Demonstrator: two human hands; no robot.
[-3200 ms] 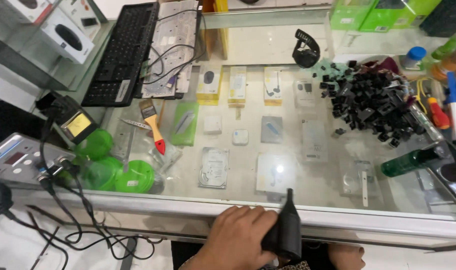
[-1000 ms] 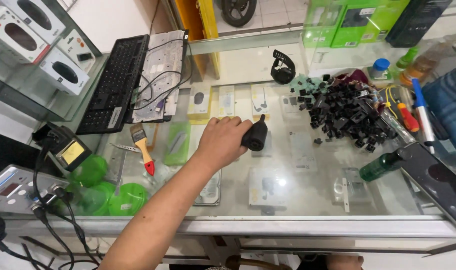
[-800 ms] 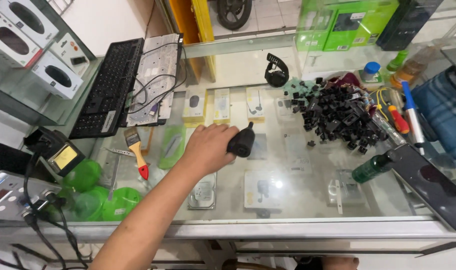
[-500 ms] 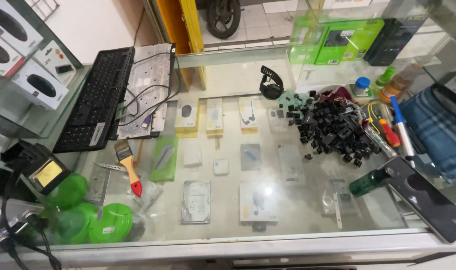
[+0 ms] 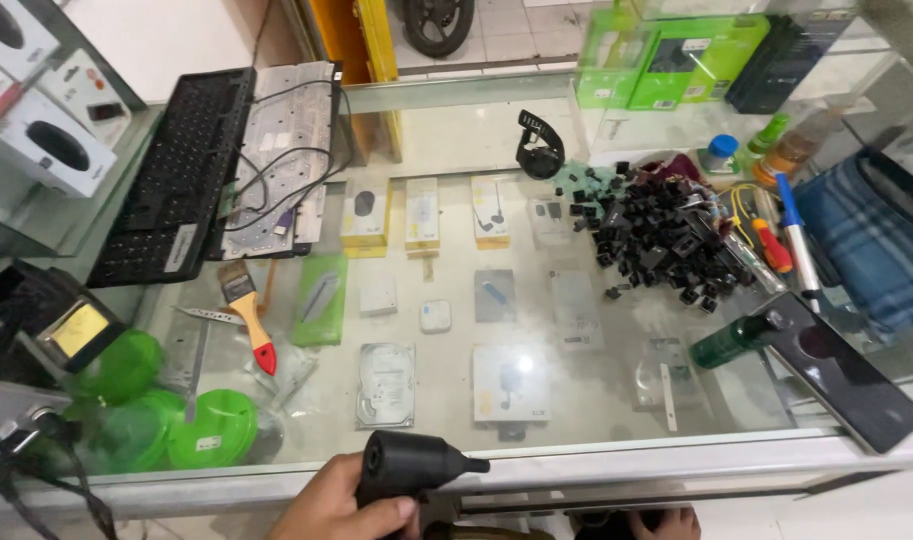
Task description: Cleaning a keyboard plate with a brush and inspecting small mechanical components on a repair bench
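At the bottom edge, my left hand [image 5: 332, 505] grips a small black handheld air blower [image 5: 409, 468]. Its nozzle points right along the front rim of the glass counter [image 5: 577, 465]. Only the fingertips of my right hand [image 5: 659, 524] show below the counter's front edge, against something dark, and I cannot tell what they hold. A pile of black keyboard keycaps [image 5: 667, 240] lies at the counter's back right. A black keyboard [image 5: 172, 185] and a grey keyboard plate with wires [image 5: 282, 150] lie at the back left.
On the glass: a red-handled paintbrush [image 5: 250, 318], green round lids [image 5: 207, 430], a soldering station [image 5: 62, 325], a dark green bottle [image 5: 732, 342], a black phone [image 5: 842, 370], screwdrivers and a pen [image 5: 787, 240], a blue checked cloth [image 5: 877, 250]. Boxed goods sit under the glass.
My left hand reached over the counter's middle with the blower, left the view, and is now back at the front edge, still holding it. The camera tilted and shifted.
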